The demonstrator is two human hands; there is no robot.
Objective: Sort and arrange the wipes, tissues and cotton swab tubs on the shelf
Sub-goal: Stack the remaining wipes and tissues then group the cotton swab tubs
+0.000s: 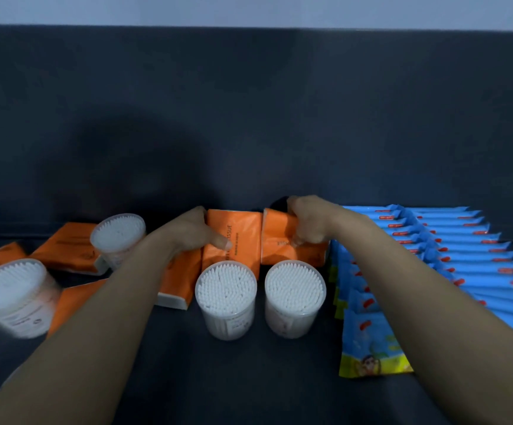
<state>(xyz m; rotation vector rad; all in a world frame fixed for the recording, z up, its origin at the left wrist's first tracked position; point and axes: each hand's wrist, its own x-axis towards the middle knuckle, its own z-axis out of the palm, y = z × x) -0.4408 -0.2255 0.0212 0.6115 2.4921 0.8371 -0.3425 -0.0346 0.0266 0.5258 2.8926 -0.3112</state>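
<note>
Tissues are the step in hand: the left hand [192,231] grips one upright orange tissue pack [237,240], thumb across its front, and the right hand [309,223] curls over the neighbouring tissue pack [276,237] — both at the back of the dark shelf [249,378], beside the row of blue wipes packs [451,256]. Next, probably, squaring them together, then fetching the loose tissue packs [65,250] at left. Two upright cotton swab tubs [225,299] just in front crowd the reach — the tilted tubs [13,296] lie among the strays.

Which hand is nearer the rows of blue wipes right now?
Right. The right hand grips an orange tissue pack directly beside the blue wipes; the left hand holds a second tissue pack farther left.
</note>
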